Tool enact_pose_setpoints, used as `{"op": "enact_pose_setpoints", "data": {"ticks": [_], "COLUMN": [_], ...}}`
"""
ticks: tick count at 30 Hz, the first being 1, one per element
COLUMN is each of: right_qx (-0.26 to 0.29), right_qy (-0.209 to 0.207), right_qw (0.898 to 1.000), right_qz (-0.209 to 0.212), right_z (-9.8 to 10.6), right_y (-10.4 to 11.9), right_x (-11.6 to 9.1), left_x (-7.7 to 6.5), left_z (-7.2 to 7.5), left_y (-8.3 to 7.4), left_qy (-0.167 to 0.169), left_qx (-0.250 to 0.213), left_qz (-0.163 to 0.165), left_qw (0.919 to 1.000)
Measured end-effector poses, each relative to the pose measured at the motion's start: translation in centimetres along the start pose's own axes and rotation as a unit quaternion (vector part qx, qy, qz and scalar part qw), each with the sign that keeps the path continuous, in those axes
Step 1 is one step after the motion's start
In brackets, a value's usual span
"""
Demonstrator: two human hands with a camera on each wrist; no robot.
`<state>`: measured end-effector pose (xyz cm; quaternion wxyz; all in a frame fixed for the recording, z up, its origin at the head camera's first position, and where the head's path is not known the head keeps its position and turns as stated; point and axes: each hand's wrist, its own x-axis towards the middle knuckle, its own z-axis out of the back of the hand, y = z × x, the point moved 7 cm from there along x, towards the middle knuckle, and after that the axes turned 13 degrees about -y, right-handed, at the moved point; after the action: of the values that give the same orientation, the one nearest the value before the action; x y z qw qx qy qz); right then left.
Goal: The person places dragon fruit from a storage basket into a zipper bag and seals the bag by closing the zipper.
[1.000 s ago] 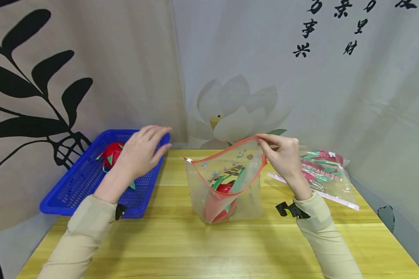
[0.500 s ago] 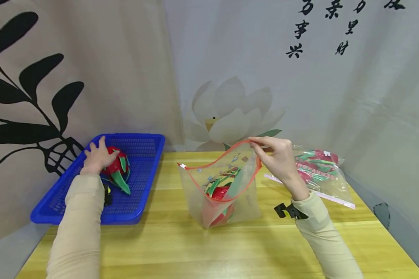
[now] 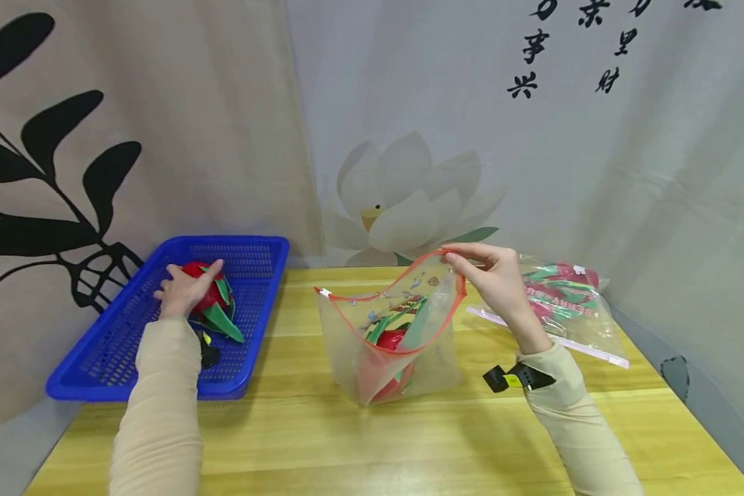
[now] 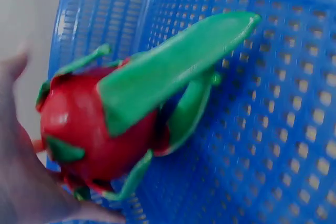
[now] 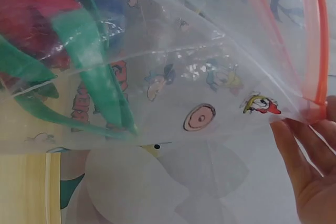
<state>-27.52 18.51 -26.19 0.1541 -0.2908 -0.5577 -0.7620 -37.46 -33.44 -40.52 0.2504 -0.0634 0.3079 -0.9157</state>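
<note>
A red dragon fruit point(image 3: 213, 297) with green leaf tips lies in the blue basket point(image 3: 257, 262). My left hand point(image 3: 182, 295) reaches over its left side, thumb and fingers spread. The left wrist view shows the left hand point(image 4: 26, 177) right beside the dragon fruit point(image 4: 89, 127), palm toward it. At mid-table stands a clear zip bag point(image 3: 341, 344) with an orange rim, its mouth wide. Inside it is another dragon fruit point(image 3: 389, 340). My right hand point(image 3: 494, 279) pinches the bag's upper right corner; the right wrist view shows this right hand point(image 5: 315, 161) at the orange rim.
A filled zip bag point(image 3: 564, 303) with a pale slider strip and more red and green fruit lies flat at the back right. Behind the wooden table point(image 3: 403, 448) hangs a printed curtain point(image 3: 235, 138).
My left hand has moved left from above the basket's far right side, down into it, then onto the dragon fruit. My right hand stays on the bag's corner.
</note>
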Motion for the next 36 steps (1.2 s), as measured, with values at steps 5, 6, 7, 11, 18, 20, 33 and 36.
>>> {"op": "enact_pose_setpoints", "data": {"ticks": [5, 6, 7, 11, 18, 20, 33, 36], "right_qx": [0.01, 0.011, 0.012, 0.014, 0.043, 0.048, 0.092, 0.101], "right_qy": [0.0, 0.0, 0.0, 0.003, 0.023, 0.028, 0.048, 0.048], "right_qw": [1.0, 1.0, 1.0, 1.0, 0.999, 0.998, 0.994, 0.993], "right_qz": [-0.007, -0.007, -0.007, -0.009, -0.023, -0.023, -0.023, -0.031], "right_z": [0.0, 0.0, 0.0, 0.0, -0.1, -0.1, 0.2, 0.2], "right_y": [0.1, 0.1, 0.1, 0.2, -0.2, -0.2, -0.5, -0.7], "right_x": [-0.1, -0.1, -0.1, -0.1, -0.1, -0.1, -0.2, -0.2], "left_x": [-0.8, -0.9, -1.0, -1.2, -1.3, -1.4, -4.2, -5.8], "left_z": [-0.9, -0.9, -0.9, -0.8, -0.3, 0.2, 4.9, 6.0], "left_y": [-0.9, -1.1, -1.3, -1.9, -2.2, -2.7, -8.2, -9.7], "left_qy": [-0.02, -0.027, -0.032, -0.04, -0.052, -0.064, -0.15, -0.167], "left_qx": [0.001, -0.007, -0.012, -0.021, 0.003, 0.011, 0.004, -0.009], "left_qz": [-0.01, -0.018, -0.029, -0.059, -0.107, -0.131, -0.275, -0.302], "left_qw": [0.9998, 0.9995, 0.999, 0.9972, 0.9929, 0.9892, 0.9497, 0.9385]}}
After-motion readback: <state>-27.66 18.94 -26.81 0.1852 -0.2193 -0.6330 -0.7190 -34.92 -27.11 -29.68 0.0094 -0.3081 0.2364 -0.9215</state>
